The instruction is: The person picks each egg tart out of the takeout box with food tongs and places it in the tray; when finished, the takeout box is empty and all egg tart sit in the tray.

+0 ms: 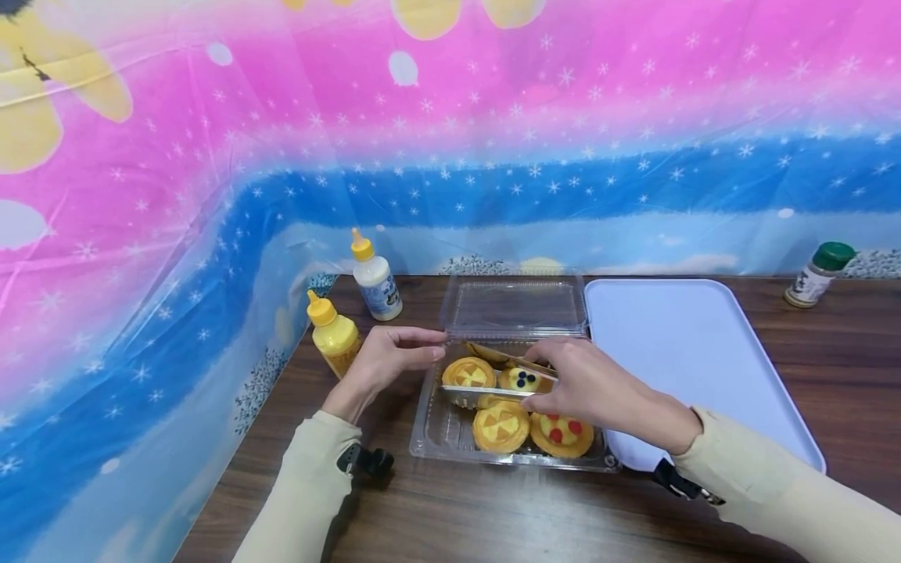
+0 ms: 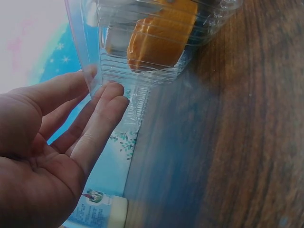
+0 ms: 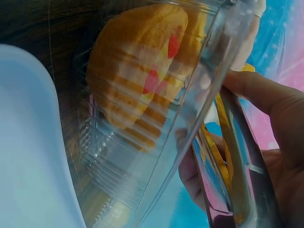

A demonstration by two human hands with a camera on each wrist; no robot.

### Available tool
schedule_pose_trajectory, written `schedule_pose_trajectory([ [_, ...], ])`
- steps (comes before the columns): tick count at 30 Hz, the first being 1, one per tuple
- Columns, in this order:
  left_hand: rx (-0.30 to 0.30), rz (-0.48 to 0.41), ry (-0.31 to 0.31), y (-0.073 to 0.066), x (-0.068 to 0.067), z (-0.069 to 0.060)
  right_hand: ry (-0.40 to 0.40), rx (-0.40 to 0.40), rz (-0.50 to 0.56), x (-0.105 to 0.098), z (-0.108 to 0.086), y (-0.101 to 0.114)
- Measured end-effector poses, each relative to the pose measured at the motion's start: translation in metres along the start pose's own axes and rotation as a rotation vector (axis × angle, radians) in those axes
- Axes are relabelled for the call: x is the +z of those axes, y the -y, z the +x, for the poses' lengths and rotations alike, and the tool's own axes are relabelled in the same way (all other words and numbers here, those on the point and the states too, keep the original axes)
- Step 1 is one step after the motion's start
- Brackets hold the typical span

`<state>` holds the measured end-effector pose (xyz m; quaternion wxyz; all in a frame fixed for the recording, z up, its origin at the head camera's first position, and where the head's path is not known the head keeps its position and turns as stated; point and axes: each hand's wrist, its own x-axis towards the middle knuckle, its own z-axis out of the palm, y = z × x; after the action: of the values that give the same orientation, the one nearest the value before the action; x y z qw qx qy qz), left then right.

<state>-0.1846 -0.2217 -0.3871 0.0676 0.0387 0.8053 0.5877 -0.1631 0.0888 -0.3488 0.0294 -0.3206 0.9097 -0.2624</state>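
Observation:
A clear plastic clamshell container lies on the table with its lid folded back. Inside are several tarts: a yellow-topped one in front, beside a red-dotted tart, and more behind, one with dark berries. My left hand pinches the container's left edge between thumb and fingertips; the left wrist view shows the edge between them. Over the container, my right hand grips shiny metal tongs. Whether their tips hold a tart is hard to tell.
A pale tray is at the container's right. Left of it stand a yellow squeeze bottle and a white one with a yellow cap. A green-capped shaker stands far right. Patterned cloth hangs behind the table.

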Motion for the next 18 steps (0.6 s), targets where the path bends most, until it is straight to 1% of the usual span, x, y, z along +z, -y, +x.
schedule_pose_trajectory([
  [6, 0.006, -0.010, 0.004, -0.001, 0.001, 0.000, -0.021, -0.034, 0.008, 0.001, -0.001, -0.002],
  [11, 0.013, -0.011, 0.006, -0.002, 0.001, 0.001, -0.038, -0.009, 0.017, -0.002, -0.004, -0.004],
  [18, -0.006, -0.017, 0.004, -0.002, 0.000, 0.001, -0.047, 0.042, 0.064, -0.013, -0.012, -0.007],
])
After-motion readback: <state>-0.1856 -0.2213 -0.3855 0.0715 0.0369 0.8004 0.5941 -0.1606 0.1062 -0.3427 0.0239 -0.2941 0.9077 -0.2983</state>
